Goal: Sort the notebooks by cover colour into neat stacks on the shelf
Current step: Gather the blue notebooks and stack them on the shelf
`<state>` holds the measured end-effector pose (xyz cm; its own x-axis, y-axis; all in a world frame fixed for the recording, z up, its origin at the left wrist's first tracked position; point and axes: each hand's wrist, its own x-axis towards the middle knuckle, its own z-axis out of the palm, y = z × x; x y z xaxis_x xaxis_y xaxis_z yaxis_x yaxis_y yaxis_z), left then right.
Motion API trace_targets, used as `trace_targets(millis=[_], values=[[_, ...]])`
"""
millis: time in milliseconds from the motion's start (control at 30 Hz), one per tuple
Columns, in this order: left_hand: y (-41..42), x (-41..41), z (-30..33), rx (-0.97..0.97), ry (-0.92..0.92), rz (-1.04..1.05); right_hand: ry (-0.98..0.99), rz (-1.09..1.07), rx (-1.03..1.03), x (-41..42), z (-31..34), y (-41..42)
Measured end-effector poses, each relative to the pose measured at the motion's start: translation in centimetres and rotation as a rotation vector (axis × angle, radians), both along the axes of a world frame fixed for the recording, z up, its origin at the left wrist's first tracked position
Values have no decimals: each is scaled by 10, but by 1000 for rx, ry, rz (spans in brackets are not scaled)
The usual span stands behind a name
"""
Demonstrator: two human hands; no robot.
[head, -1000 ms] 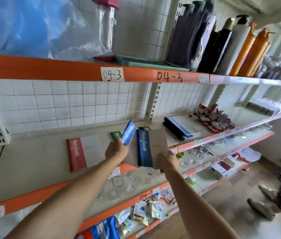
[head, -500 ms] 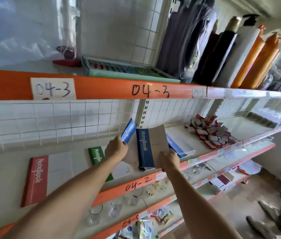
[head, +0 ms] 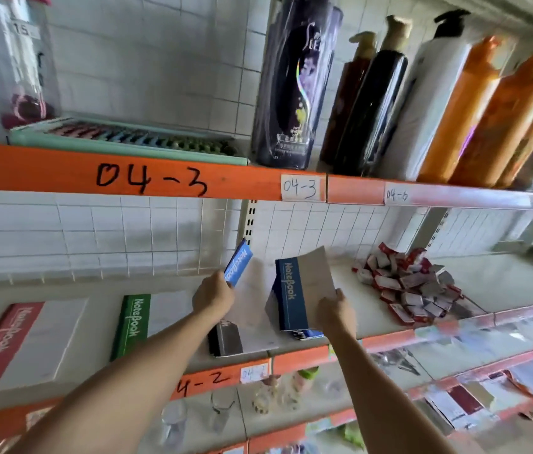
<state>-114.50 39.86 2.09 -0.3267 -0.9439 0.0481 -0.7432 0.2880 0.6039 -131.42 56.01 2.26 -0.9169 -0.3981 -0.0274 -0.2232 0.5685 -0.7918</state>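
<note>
My left hand (head: 213,295) grips a light blue notebook (head: 238,267), tilted up above the shelf (head: 373,309). My right hand (head: 335,311) holds a dark blue notebook (head: 301,290) by its lower right corner, upright over more blue notebooks (head: 304,334) lying on the shelf. A black notebook (head: 229,337) lies under my left wrist. Left of it lie a green notebook (head: 132,321) and a red notebook (head: 13,344), each flat on the shelf.
A heap of small red and white packets (head: 409,283) sits on the shelf to the right. The shelf above carries tall bottles (head: 369,93) and a flat tray (head: 121,139). Glasses (head: 222,411) stand on the shelf below.
The view has swung right and closer to the shelf. Both hands keep their notebooks and have shifted right along the shelf, now beyond the green notebook and over the black and blue ones.
</note>
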Motion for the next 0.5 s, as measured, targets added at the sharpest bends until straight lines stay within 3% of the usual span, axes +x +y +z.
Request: trace_targets(millis=[133,333,500], values=[[14,-28,8,5,1,103,-29,54,-15,-46,0,9],[36,-51,5,-22,40,203,35,308,171,-77,4,6],[48,-54,5,-24,25,263,305,295,374,-84,-1,2]])
